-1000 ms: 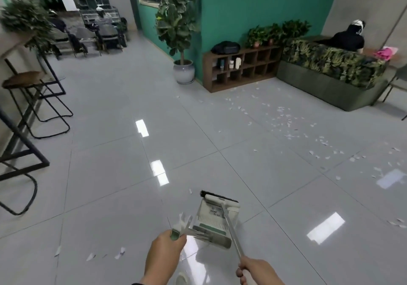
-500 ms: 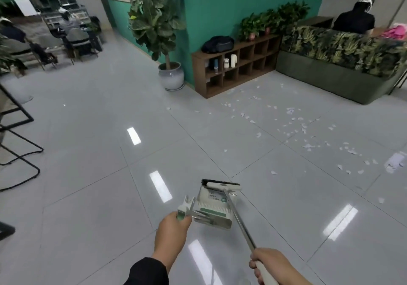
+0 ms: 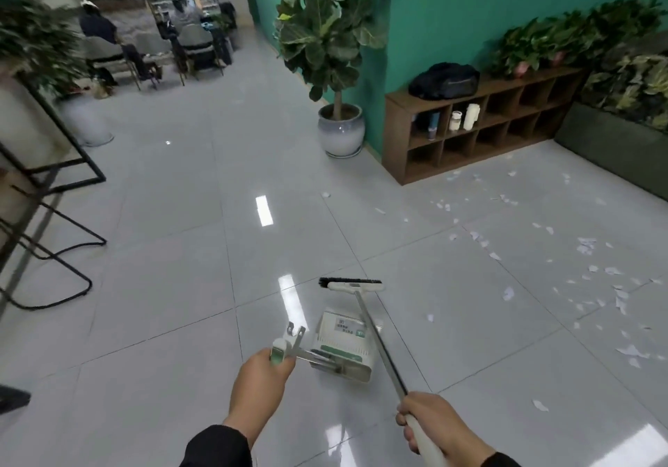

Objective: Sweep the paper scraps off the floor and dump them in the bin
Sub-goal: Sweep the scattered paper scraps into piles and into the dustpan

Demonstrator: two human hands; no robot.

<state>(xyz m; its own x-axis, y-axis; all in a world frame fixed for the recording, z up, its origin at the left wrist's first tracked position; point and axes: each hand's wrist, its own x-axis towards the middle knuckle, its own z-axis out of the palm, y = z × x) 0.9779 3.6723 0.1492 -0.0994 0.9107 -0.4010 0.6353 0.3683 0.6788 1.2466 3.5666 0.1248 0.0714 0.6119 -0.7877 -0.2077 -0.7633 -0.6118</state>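
My left hand grips the green-capped handle of a white dustpan that hangs in front of me just above the grey tiled floor. My right hand holds the long handle of a broom; its white head with black bristles is out ahead of the dustpan. Several white paper scraps lie scattered over the tiles to the right, between me and the shelf. No bin is in view.
A low wooden shelf unit stands against the teal wall, with a potted tree left of it and a planter bench at the far right. Black metal stools stand on the left. People sit on chairs at the back.
The view has swung left and moved forward, so the shelf and plant look closer. The broom head now reaches further ahead of the dustpan. Both hands keep their grips.
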